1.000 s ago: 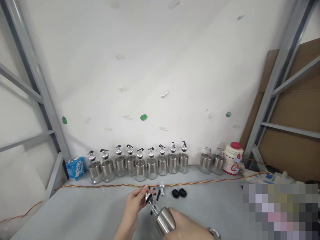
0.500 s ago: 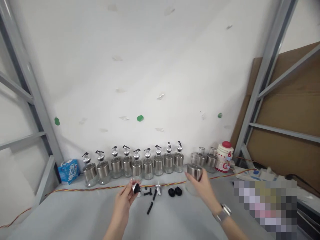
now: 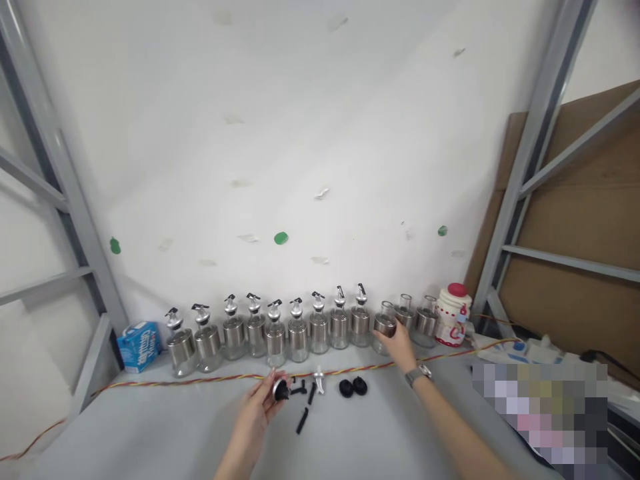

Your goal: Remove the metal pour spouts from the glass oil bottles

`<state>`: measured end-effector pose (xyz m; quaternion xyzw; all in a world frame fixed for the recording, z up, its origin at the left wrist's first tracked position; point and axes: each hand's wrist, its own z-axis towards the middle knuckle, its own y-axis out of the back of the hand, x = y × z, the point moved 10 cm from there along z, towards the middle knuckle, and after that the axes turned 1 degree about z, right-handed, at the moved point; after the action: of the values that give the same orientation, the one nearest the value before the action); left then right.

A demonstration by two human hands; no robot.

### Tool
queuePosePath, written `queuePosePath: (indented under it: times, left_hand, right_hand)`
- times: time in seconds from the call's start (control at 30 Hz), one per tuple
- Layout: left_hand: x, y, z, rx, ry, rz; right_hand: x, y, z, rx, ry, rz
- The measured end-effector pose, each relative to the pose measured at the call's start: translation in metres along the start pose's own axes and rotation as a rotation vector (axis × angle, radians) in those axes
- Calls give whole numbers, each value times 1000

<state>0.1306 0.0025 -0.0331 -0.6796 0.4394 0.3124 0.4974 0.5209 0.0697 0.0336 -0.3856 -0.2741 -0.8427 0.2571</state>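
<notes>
My left hand (image 3: 257,403) is closed on a silver pour spout with a black stopper (image 3: 281,390), held low over the table. My right hand (image 3: 399,345) grips a glass oil bottle with a steel sleeve (image 3: 385,325), whose neck has no spout. It stands upright at the right end of the row. Two more open-necked bottles, one (image 3: 405,312) partly behind the hand and another (image 3: 427,321), stand beside it. Between my hands lie small black pieces (image 3: 302,421), a silver spout part (image 3: 319,381) and two round black stoppers (image 3: 353,387).
Several spouted bottles (image 3: 298,337) line the wall. A blue carton (image 3: 139,347) stands at the left end, a cream jar with a red lid (image 3: 453,320) at the right. A twisted red-yellow cord (image 3: 215,380) crosses the table. Metal frame posts (image 3: 65,167) rise at both sides.
My right hand has moved back toward the wall with the bottle, which now stands in line with the others. My left hand has shifted slightly, still holding the spout.
</notes>
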Motion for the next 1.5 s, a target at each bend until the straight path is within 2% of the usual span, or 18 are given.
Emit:
queuePosePath:
  times: [0.2, 0.3, 0.4, 0.53, 0.6, 0.7, 0.73, 0.77, 0.8, 0.87, 0.97, 1.13, 1.37, 1.5]
  left_hand:
    - [0, -4, -5, -5, 10, 15]
    - [0, -8, -5, 19, -3, 14]
    - [0, -9, -6, 27, -19, 39]
    - [-6, -13, -10, 59, -75, 77]
    - [-10, -20, -14, 90, -115, 73]
    - [-14, -33, -20, 134, -164, 42]
    - [-14, -38, -22, 158, -180, 31]
    - [-14, -44, -24, 187, -190, 28]
    - [-13, -50, -26, 223, -196, 32]
    - [-9, -61, -30, 295, -189, 65]
    - [-3, -72, -34, 384, -166, 148]
    - [4, -75, -36, 439, -112, 233]
    - [15, -68, -29, 378, -68, 213]
    - [18, -69, -27, 374, -80, 227]
  right_hand:
    - [-6, 17, -40, -70, -71, -6]
    - [-9, 1, -53, 24, -112, 44]
    - [-8, -13, -48, 111, -167, 91]
    - [12, -25, -49, 228, -250, 157]
    - [37, -39, -69, 378, -276, 218]
    - [85, -69, -125, 723, -327, 313]
    - [101, -81, -151, 888, -355, 358]
    - [120, -96, -191, 1210, -442, 474]
    - [135, -100, -217, 1377, -519, 586]
    - [153, -101, -244, 1503, -637, 752]
    - [151, -99, -252, 1493, -724, 836]
    - [139, -99, -250, 1430, -741, 815]
    - [135, -99, -242, 1274, -662, 603]
    - [122, -100, -242, 1185, -603, 409]
